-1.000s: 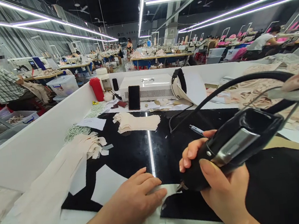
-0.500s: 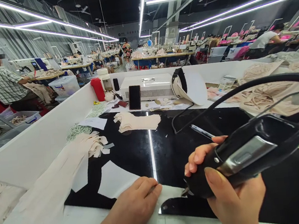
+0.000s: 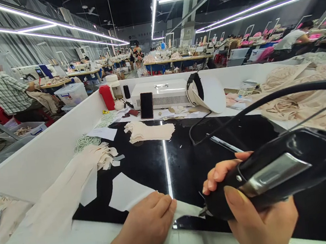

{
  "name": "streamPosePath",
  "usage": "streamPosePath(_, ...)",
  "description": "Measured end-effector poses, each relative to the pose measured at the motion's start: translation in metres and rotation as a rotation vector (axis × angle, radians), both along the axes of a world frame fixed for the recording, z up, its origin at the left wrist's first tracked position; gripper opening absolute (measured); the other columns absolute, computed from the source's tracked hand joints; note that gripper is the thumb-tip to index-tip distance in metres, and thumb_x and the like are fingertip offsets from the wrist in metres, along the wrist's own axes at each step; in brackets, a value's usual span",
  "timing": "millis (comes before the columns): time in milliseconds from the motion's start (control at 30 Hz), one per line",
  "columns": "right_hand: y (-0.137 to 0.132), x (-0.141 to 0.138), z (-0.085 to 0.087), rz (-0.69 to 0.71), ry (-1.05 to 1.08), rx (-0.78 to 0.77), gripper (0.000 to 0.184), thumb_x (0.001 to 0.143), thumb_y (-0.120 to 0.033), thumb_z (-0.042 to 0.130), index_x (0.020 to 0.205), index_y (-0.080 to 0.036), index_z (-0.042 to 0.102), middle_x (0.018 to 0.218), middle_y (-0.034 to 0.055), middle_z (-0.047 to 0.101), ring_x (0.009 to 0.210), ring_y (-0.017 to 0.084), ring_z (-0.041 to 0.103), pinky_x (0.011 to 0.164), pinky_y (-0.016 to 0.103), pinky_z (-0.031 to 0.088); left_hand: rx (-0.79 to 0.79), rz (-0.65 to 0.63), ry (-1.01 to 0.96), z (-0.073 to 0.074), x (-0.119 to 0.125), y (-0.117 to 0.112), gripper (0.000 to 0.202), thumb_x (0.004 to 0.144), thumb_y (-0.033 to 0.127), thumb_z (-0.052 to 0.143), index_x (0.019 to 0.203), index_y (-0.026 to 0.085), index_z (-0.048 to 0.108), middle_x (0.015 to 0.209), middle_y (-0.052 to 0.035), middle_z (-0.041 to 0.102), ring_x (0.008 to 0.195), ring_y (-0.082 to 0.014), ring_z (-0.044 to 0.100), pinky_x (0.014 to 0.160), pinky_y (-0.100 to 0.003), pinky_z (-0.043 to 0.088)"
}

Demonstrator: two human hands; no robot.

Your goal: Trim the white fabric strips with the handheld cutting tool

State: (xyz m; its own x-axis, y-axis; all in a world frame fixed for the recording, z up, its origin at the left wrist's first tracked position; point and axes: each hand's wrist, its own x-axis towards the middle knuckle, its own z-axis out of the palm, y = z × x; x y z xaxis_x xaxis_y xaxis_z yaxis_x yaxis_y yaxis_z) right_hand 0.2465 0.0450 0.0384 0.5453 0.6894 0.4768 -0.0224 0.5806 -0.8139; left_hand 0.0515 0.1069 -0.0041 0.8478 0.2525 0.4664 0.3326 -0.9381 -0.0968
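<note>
My right hand is wrapped round a black corded electric cutter with a shiny metal plate on its side. The cutter's small metal tip points left, at the edge of a thin pale piece of fabric. My left hand presses this piece at the table's near edge, fingers together, just left of the tip. Part of the piece is hidden beneath that hand. Beyond my left hand lies a white sheet with a curved edge. Farther back is a stack of cut beige fabric pieces.
A long beige fabric bundle lies left, near green cord. At the back stand a white metal box, a phone and a white visor. Beige fabric heaps up right. The cutter's cable arches across the right side.
The cutter and my right hand have shifted slightly right and down. My left hand stays nearly in place. The dark gap below the tip looks smaller, and the view has moved a little.
</note>
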Motion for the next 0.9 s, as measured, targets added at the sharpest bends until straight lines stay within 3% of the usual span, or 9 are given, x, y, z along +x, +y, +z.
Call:
streamPosePath(167, -0.003, -0.004, 0.0, -0.024, 0.01, -0.007, 0.041, 0.09, -0.028, 0.083, 0.124, -0.03, 0.061, 0.084, 0.0013, 0.068, 0.068, 0.019, 0.067, 0.057, 0.035, 0.061, 0.061, 0.047, -0.034, -0.012, 0.002, -0.01, 0.031, 0.11, 0.004, 0.036, 0.121, 0.009, 0.065, 0.108, -0.0088, 0.077, 0.094, -0.0217, 0.075, 0.09, -0.036, 0.062)
streamPosePath(333, -0.006, -0.004, -0.001, -0.032, 0.008, -0.01, 0.041, 0.09, -0.026, 0.083, 0.124, -0.031, 0.061, 0.084, 0.0012, 0.068, 0.069, 0.02, 0.068, 0.057, 0.034, 0.062, 0.106, 0.153, 0.028, -0.023, 0.006, -0.025, 0.032, 0.115, 0.036, 0.043, 0.129, 0.016, 0.064, 0.116, -0.0112, 0.078, 0.106, -0.0252, 0.075, 0.098, -0.039, 0.057)
streamPosePath(533, -0.007, -0.002, -0.001, 0.008, 0.024, -0.015, 0.041, 0.09, -0.023, 0.084, 0.123, -0.031, 0.062, 0.085, 0.0012, 0.069, 0.07, 0.019, 0.069, 0.058, 0.034, 0.064, 0.158, 0.193, 0.085, -0.033, 0.012, -0.032, 0.072, 0.094, 0.077, 0.065, 0.14, 0.021, 0.058, 0.119, -0.0157, 0.077, 0.11, -0.0311, 0.074, 0.104, -0.042, 0.052)
streamPosePath(700, -0.008, -0.001, -0.002, 0.029, 0.032, -0.014, 0.038, 0.09, -0.023, 0.083, 0.122, -0.031, 0.064, 0.085, 0.0007, 0.069, 0.072, 0.018, 0.069, 0.06, 0.032, 0.064, 0.186, 0.221, 0.075, -0.04, 0.017, -0.038, 0.087, 0.082, 0.085, 0.071, 0.138, 0.02, 0.059, 0.118, -0.0182, 0.078, 0.112, -0.0342, 0.074, 0.102, -0.043, 0.053)
streamPosePath(900, 0.001, 0.002, 0.006, 0.029, 0.057, -0.036, 0.037, 0.089, -0.03, 0.084, 0.12, -0.031, 0.064, 0.083, -0.0006, 0.068, 0.068, 0.018, 0.066, 0.059, 0.035, 0.063, 0.154, 0.22, 0.122, -0.045, 0.02, -0.042, 0.087, 0.088, 0.083, 0.066, 0.144, 0.017, 0.055, 0.122, -0.0211, 0.076, 0.116, -0.0359, 0.073, 0.104, -0.046, 0.053)
